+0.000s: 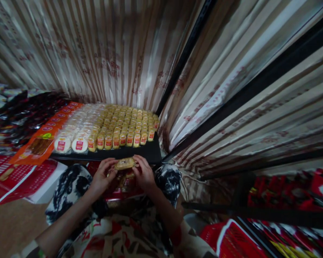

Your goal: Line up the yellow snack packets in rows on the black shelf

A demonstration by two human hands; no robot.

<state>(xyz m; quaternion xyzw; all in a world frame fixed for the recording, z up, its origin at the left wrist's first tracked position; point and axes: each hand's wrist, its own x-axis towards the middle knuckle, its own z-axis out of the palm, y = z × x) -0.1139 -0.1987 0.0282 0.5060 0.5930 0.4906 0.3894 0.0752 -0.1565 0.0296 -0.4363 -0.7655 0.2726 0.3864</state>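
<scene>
Between my two hands is a small yellow wrapped snack cake (125,163), held level above a red basket (118,195) at my knees. My left hand (104,174) pinches its left end, and my right hand (144,173) pinches the right end. Just beyond them, on a black shelf (110,155), stand close rows of similar yellow wrapped cakes (123,139). Left of these are rows of round white wrapped cakes (79,144) with red labels. More items lie inside the basket, partly hidden by my hands.
An orange snack packet (40,143) lies left of the rows, beside dark shiny packets (27,118). Striped curtains (110,53) hang behind, crossed by black poles (188,53). Red bags (231,240) and red packets (288,191) stand at right. A red patterned box (24,179) sits at left.
</scene>
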